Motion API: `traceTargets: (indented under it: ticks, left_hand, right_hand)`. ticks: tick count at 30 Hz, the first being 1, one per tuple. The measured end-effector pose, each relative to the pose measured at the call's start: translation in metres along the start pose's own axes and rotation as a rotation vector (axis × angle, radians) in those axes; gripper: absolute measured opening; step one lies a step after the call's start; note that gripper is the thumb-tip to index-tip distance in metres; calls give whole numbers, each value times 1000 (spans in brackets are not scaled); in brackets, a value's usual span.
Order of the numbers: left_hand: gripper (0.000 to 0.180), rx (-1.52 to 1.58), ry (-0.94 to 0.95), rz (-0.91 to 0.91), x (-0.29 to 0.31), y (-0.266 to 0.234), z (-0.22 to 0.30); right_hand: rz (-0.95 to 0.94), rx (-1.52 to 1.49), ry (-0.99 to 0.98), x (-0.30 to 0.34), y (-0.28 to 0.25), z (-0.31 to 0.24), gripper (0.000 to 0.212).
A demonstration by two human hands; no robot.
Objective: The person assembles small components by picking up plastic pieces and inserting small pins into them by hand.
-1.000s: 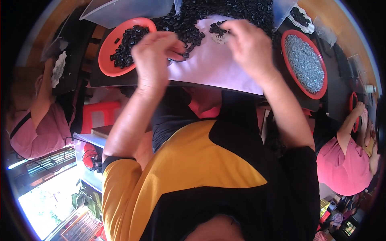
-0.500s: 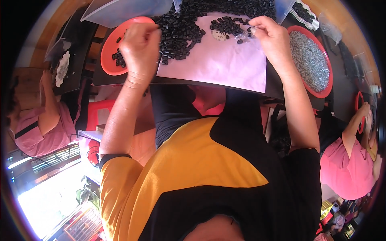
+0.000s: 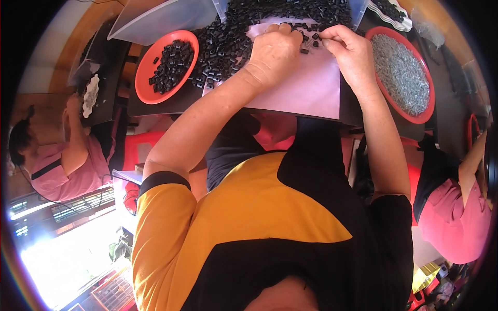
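My left hand (image 3: 276, 54) is over the pink-white sheet (image 3: 316, 96), beside the heap of small black plastic pieces (image 3: 228, 49). Its fingers are curled, and what they hold, if anything, is hidden. My right hand (image 3: 351, 54) is at the sheet's right side, thumb and forefinger pinched together. A few black pieces (image 3: 305, 51) lie by its fingertips; whatever is in the pinch is too small to make out. An orange-red dish (image 3: 143, 83) with black pieces stands to the left. To the right is another orange-red dish (image 3: 423, 118), full of small shiny metal-looking parts (image 3: 402, 75).
A clear plastic bin (image 3: 161, 23) lies tipped behind the heap, which spreads from it. A white wavy-edged tray (image 3: 407, 23) with black pieces is at the far right. Co-workers in pink sit at left (image 3: 72, 168) and right (image 3: 456, 217). The dark table edge (image 3: 358, 122) runs close to me.
My left hand has moved right, from over the left dish to the sheet near my right hand. The left dish's black pieces now show. My right hand stays nearly in place, still pinched.
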State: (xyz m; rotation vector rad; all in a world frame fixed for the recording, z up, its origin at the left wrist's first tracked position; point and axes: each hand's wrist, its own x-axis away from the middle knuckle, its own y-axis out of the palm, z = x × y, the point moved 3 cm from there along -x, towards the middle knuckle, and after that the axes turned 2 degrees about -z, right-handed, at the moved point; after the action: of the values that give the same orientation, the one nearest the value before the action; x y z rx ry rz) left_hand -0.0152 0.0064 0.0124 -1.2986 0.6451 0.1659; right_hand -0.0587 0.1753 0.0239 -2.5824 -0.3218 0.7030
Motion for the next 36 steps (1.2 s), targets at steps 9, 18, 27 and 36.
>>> traceTargets:
  ticks: [9,18,27,36]
  left_hand:
    - [7,-75,71,20,-1,1,0]
    - [7,308,85,148,9,-27,19]
    - [12,588,-114,160,16,-23,28]
    - [14,1227,-744,-87,23,-31,27]
  right_hand:
    - [-19,-142,3,2,-2,-2,13]
    - [-219,-467,160,5,8,-7,18]
    - [-287,-687,219,7,4,-14,15]
    - [-299,-655,154,13,10,-20,15]
